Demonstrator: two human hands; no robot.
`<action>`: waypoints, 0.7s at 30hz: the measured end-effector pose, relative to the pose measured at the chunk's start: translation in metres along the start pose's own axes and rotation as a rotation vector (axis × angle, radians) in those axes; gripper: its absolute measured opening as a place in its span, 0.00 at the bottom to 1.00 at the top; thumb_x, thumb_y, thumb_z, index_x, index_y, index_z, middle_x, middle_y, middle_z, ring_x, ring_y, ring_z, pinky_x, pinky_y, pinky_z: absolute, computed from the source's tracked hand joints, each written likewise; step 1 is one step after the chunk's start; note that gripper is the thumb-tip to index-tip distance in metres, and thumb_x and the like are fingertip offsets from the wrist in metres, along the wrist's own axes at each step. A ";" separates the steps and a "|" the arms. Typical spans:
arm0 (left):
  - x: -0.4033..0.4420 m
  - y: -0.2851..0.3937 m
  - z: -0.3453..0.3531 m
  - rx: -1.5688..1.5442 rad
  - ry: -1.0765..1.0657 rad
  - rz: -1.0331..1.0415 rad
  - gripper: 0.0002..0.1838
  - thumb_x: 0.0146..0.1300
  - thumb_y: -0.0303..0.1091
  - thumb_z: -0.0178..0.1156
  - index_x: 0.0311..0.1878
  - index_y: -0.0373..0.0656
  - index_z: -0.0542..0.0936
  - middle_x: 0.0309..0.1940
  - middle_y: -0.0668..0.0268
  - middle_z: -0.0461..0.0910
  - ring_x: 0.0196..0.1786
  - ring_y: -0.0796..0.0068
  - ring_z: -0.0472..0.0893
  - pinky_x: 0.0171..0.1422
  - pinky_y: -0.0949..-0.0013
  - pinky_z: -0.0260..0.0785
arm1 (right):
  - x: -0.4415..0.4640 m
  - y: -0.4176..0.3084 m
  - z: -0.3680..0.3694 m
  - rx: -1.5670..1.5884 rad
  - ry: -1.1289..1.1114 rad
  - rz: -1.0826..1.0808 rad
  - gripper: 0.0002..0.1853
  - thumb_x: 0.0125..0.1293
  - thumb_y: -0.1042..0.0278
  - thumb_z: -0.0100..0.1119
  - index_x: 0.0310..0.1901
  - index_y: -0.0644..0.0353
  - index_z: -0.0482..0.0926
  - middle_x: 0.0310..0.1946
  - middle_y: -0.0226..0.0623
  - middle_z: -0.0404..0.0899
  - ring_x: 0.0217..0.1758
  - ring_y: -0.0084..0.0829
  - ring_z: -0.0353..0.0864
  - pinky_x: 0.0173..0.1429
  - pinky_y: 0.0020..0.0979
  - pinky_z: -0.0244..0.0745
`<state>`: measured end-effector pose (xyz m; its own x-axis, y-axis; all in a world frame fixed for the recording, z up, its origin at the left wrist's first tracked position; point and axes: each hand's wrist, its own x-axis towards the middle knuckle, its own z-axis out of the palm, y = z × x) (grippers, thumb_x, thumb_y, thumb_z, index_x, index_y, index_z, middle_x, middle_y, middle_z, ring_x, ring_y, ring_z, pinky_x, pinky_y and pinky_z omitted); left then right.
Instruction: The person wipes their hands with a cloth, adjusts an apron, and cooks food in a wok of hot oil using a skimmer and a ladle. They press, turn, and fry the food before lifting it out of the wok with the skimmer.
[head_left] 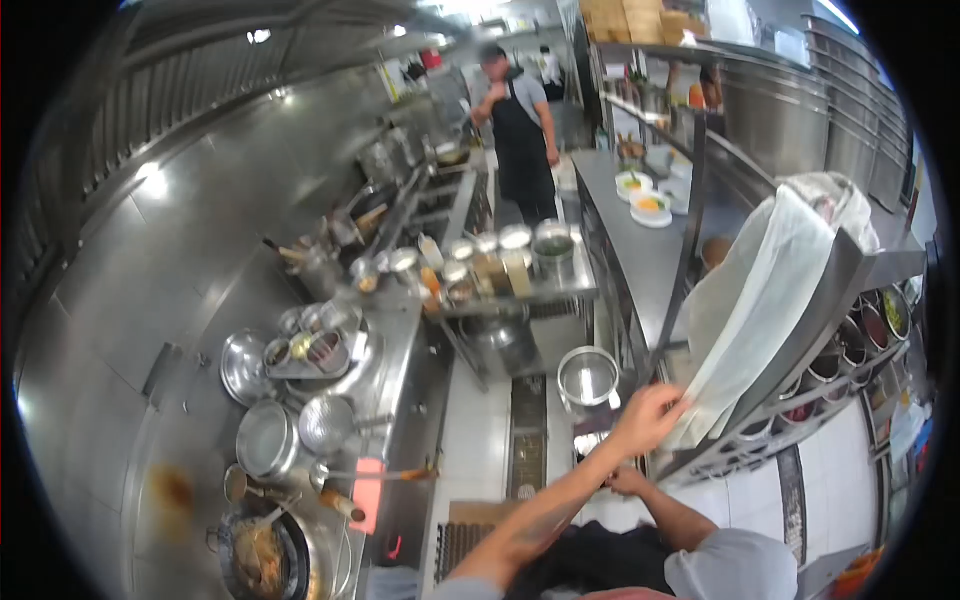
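My left hand (652,418) reaches across to the right, its fingers closed on the lower edge of a long white cloth (765,290). The cloth hangs over the metal edge of a shelf unit. Below that arm, my right hand (628,482) is held low in front of the dark apron (600,560). Its fingers are curled, and what they hold, if anything, is hidden. Just beyond the hands stands a round metal pot (588,380). A wok (262,560) with brown food and a utensil in it sits on the stove at the lower left.
A steel counter on the left carries a perforated skimmer (327,424), metal bowls (266,440) and a condiment tray (315,355). Seasoning containers (515,238) line a cross table. Another person (524,140) stands farther back. Plates (651,208) and ingredient tubs (852,340) are on the right.
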<state>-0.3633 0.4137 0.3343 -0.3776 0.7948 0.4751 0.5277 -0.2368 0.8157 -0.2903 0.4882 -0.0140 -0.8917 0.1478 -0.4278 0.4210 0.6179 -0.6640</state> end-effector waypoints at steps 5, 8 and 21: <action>-0.160 -0.089 -0.068 0.264 0.114 -0.336 0.10 0.57 0.35 0.61 0.34 0.38 0.81 0.30 0.59 0.79 0.33 0.66 0.78 0.40 0.69 0.69 | 0.020 0.010 0.001 -0.036 -0.012 -0.044 0.21 0.52 0.61 0.54 0.49 0.56 0.78 0.30 0.43 0.82 0.26 0.32 0.82 0.36 0.34 0.77; -0.399 -0.229 -0.093 0.588 -0.049 -0.758 0.19 0.61 0.46 0.51 0.38 0.39 0.81 0.36 0.52 0.80 0.41 0.51 0.79 0.48 0.58 0.70 | 0.046 0.071 0.032 -0.444 -0.364 0.013 0.16 0.50 0.68 0.49 0.41 0.61 0.80 0.25 0.42 0.81 0.24 0.31 0.82 0.31 0.31 0.77; -0.637 -0.109 0.015 0.800 0.416 -1.361 0.18 0.62 0.44 0.50 0.22 0.43 0.76 0.19 0.61 0.75 0.26 0.62 0.75 0.31 0.60 0.65 | 0.104 0.125 0.116 -0.615 -0.833 0.038 0.13 0.47 0.70 0.47 0.27 0.64 0.82 0.25 0.44 0.82 0.28 0.36 0.83 0.36 0.38 0.78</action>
<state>-0.1690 -0.0583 -0.0618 -0.9655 -0.0658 -0.2518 -0.1604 0.9123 0.3768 -0.3105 0.4913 -0.2128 -0.3834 -0.2606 -0.8861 0.0805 0.9463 -0.3131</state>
